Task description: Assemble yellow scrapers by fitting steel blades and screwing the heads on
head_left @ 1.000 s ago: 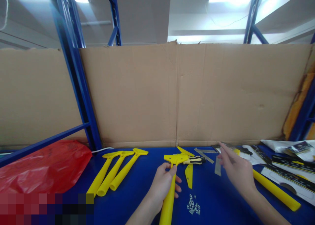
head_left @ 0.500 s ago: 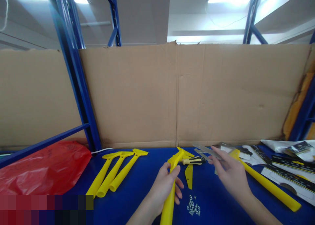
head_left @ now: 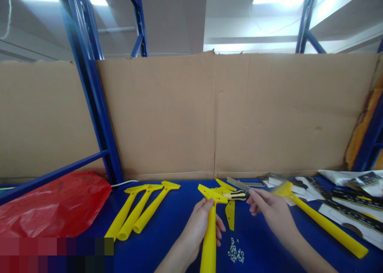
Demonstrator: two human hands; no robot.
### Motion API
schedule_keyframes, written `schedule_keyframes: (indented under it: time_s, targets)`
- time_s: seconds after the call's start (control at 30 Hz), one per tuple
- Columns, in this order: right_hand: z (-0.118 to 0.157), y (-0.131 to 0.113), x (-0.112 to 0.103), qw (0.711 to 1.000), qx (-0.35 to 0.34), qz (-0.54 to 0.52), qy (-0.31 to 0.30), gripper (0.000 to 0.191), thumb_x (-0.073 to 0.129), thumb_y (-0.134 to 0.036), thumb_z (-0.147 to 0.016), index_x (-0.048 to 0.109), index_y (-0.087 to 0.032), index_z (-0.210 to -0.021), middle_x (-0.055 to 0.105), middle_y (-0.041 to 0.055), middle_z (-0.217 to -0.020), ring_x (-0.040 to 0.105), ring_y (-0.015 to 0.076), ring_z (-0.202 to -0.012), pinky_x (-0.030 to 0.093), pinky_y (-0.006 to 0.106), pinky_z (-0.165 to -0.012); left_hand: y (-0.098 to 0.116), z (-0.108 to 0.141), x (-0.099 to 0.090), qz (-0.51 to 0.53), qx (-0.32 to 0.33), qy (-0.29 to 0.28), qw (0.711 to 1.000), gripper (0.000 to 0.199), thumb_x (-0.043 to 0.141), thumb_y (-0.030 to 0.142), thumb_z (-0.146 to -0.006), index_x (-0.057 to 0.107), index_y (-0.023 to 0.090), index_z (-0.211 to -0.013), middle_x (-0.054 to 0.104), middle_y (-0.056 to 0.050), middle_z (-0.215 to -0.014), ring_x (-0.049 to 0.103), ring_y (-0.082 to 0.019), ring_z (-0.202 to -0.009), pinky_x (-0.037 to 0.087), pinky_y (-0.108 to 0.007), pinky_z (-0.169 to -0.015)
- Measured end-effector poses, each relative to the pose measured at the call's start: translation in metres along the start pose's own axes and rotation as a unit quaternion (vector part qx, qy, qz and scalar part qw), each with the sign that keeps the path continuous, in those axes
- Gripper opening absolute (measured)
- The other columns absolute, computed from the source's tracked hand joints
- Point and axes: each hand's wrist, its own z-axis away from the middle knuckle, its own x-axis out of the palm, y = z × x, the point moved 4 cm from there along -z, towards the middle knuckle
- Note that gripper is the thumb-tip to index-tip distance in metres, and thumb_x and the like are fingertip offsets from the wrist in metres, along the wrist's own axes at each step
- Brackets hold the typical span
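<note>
Over the counter I see the left hand curled around the yellow scraper, thumb at its neck, the handle's long axis pointing away from the person and the head lying crosswise at the far end. Just right of that head, seemingly apart, a blade slants toward it, its near end pinched in the right hand, fingers closed.
</note>
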Motion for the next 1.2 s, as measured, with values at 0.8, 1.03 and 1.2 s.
schedule_keyframes:
  time_s: [0.8,1.03,1.2]
  targets:
    - [0.011,0.015,0.025,0.978,0.155,-0.100,-0.094,0.045,0.069,-0.060,-0.057,0.058,-0.016,-0.052,0.050,-0.0036,-0.040,0.045,0.0084,-0.036,0.032,0.021,-0.035,-0.010,0.006,0.013,0.062,0.024,-0.156,0.986,0.025,0.032,0.027,-0.091,0.033,0.018,-0.114,0.061,-0.013,-0.102,0.066,-0.017,-0.055,0.051,-0.028,-0.046]
    - [0.012,0.018,0.024,0.983,0.150,-0.058,-0.089,0.041,0.068,-0.057,-0.059,0.057,-0.018,-0.059,0.052,-0.0049,-0.044,0.045,0.0069,-0.034,0.030,0.018,-0.031,-0.007,0.012,0.017,0.078,0.024,-0.191,0.978,0.025,0.032,0.025,-0.091,0.031,0.020,-0.116,0.058,-0.011,-0.104,0.065,-0.016,-0.055,0.052,-0.031,-0.048]
    - [0.014,0.019,0.030,0.977,0.155,-0.066,-0.129,0.044,0.064,-0.059,-0.063,0.060,-0.016,-0.062,0.055,-0.0031,-0.047,0.046,0.0067,-0.033,0.029,0.018,-0.030,-0.012,0.012,0.019,0.072,0.019,-0.201,0.977,0.024,0.034,0.029,-0.091,0.033,0.021,-0.114,0.057,-0.010,-0.102,0.065,-0.016,-0.054,0.051,-0.030,-0.047]
